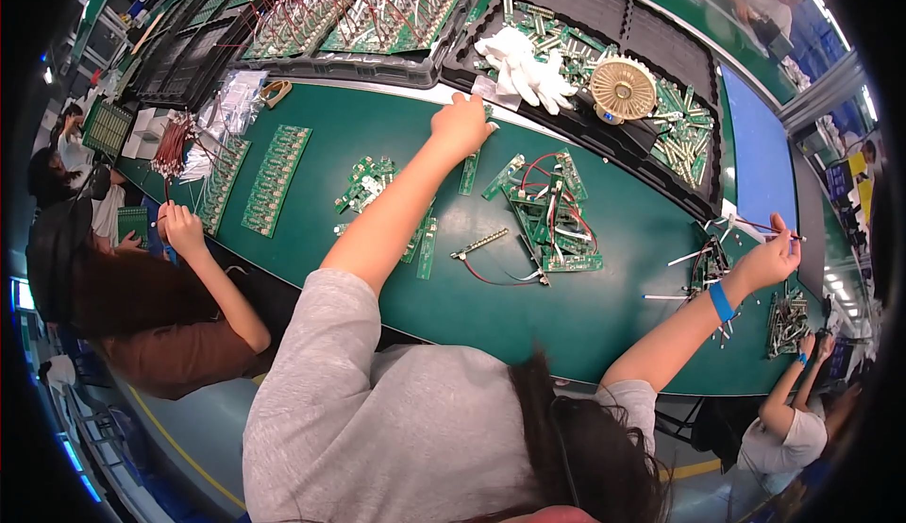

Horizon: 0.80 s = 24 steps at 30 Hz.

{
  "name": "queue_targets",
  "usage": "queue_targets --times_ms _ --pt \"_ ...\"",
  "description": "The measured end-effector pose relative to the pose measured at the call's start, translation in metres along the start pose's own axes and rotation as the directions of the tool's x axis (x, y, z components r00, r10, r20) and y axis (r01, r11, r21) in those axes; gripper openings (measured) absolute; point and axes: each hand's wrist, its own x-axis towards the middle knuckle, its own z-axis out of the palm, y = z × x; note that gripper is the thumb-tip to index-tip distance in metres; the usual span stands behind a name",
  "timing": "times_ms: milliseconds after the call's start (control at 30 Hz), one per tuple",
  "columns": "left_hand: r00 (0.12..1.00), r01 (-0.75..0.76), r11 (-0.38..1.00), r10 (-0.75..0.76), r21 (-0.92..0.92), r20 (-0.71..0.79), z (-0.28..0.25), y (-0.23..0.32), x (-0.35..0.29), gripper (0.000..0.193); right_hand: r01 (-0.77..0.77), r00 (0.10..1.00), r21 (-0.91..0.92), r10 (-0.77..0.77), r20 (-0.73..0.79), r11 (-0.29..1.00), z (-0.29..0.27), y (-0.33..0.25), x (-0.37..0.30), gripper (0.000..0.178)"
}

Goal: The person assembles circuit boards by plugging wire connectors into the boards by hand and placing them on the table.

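Observation:
My left hand (461, 127) is stretched forward to the near edge of the black tray, its fingers curled in; what they hold, if anything, is hardly visible. Just below it lies a narrow green circuit board (468, 174). Out to the right, my right hand (766, 258), above a blue wristband, pinches a thin dark red wire (752, 227). Beneath that hand is a cluster of wired boards (708, 266) with white leads. A heap of green boards joined by red wires (555, 211) lies between my arms, beside a single wired strip (486, 244).
The black tray (714, 136) holds many small boards, white gloves (528, 70) and a round gold fan-like device (623, 90). Board panels (276, 181) lie left on the green table (377, 131). A co-worker's hand (184, 228) works at far left; another person sits at right.

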Motion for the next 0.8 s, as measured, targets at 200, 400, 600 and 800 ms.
queue_targets --times_ms 200,400,600,800 --pt "0.997 -0.074 0.995 0.072 -0.062 -0.035 0.003 -0.005 0.009 0.033 -0.463 0.833 0.473 0.186 0.521 0.749 0.028 -0.080 -0.048 0.013" --pt "0.883 0.067 0.236 0.438 -0.969 0.168 -0.065 0.038 -0.056 0.023 -0.548 0.421 0.170 0.095 0.902 0.819 0.061 -0.157 -0.135 0.012" --pt "0.805 -0.132 0.052 0.588 -0.990 -0.077 -0.074 0.074 -0.098 0.034 -0.455 0.430 0.090 0.130 0.894 0.886 0.058 -0.171 -0.152 0.010" --pt "0.840 -0.381 0.364 0.520 -0.850 -0.154 -0.073 0.077 -0.111 0.035 -0.259 0.547 0.100 0.061 0.835 0.961 0.057 -0.171 -0.153 0.009"
